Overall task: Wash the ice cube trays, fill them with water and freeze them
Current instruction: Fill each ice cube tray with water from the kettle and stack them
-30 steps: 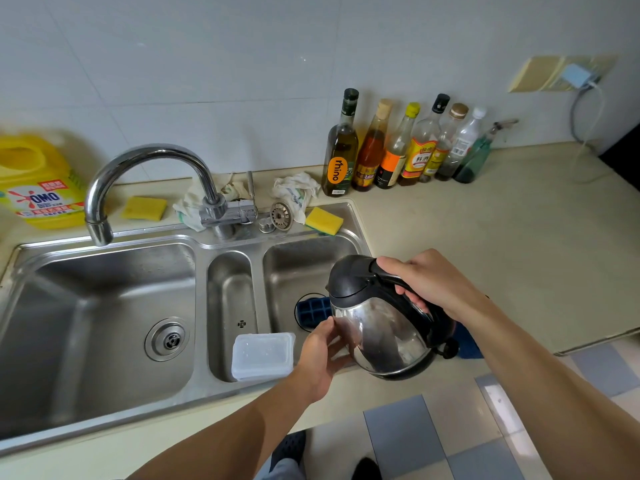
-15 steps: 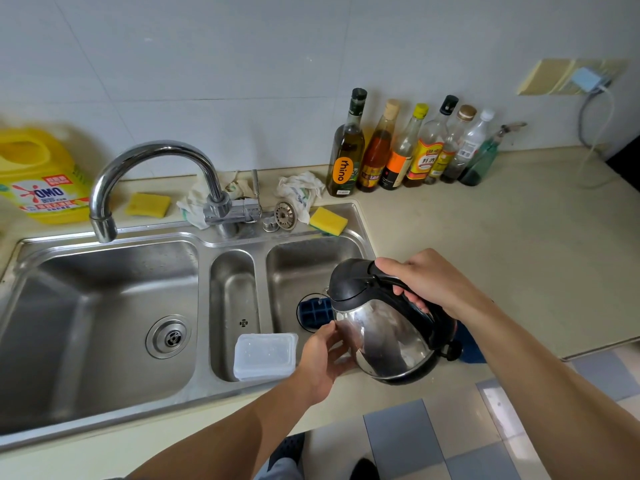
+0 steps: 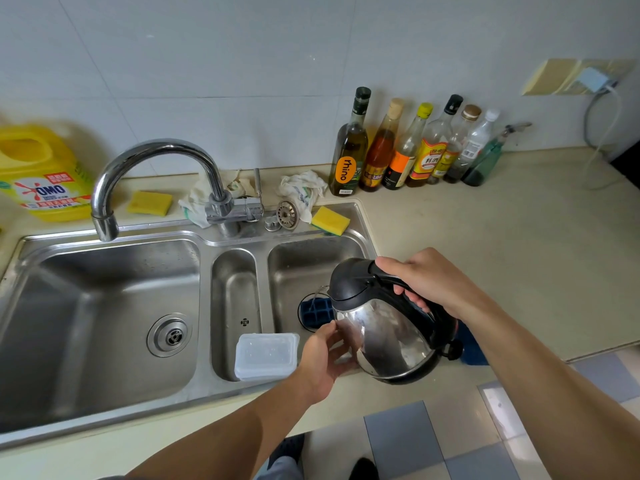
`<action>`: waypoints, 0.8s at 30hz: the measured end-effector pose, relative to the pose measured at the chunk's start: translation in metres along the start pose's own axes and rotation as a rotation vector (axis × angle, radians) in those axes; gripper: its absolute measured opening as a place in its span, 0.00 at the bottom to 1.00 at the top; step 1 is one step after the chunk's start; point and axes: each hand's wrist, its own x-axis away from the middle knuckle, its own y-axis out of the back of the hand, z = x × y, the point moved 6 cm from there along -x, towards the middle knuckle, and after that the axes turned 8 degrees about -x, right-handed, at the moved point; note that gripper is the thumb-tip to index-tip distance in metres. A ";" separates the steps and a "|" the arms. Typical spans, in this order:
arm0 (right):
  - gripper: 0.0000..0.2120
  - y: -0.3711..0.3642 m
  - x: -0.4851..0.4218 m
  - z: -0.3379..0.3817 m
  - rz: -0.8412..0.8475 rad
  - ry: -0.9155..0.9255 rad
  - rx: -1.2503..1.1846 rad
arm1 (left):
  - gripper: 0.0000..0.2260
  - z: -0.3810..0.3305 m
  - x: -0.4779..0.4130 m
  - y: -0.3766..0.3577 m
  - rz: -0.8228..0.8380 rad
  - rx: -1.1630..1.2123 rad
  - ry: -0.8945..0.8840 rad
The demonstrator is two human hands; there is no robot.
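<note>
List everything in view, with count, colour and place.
kettle: 1, steel and black, tilted over right basin
ice tray: 1, blue, right basin, under spout
box: 1, clear, middle basin's front
sink: 1, steel, three basins
faucet: 1, chrome, behind sink
strainer: 1, metal, behind sink
sponges: 2, yellow, behind basins
cloths: 2, white, beside faucet
bottles: 7, mixed, along wall
jug: 1, yellow, far left
right hand: 1, grips kettle handle
left hand: 1, touches kettle's side

glossy steel kettle [image 3: 384, 341] — brushed metal sink [image 3: 104, 306]
</note>
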 end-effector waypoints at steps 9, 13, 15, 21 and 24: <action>0.29 0.005 0.000 -0.001 0.011 0.000 0.009 | 0.16 0.000 0.002 -0.004 0.017 0.000 -0.005; 0.29 0.007 0.002 -0.001 0.014 -0.003 0.009 | 0.16 0.001 0.003 -0.006 0.021 -0.014 -0.004; 0.29 0.008 0.003 -0.001 0.018 -0.005 0.012 | 0.16 0.001 0.004 -0.008 0.023 -0.023 -0.008; 0.28 0.011 0.007 0.000 0.028 -0.009 0.016 | 0.16 0.003 0.006 -0.013 0.035 -0.034 -0.021; 0.28 0.013 0.010 0.000 0.025 -0.010 0.021 | 0.16 0.004 0.007 -0.013 0.036 -0.047 -0.019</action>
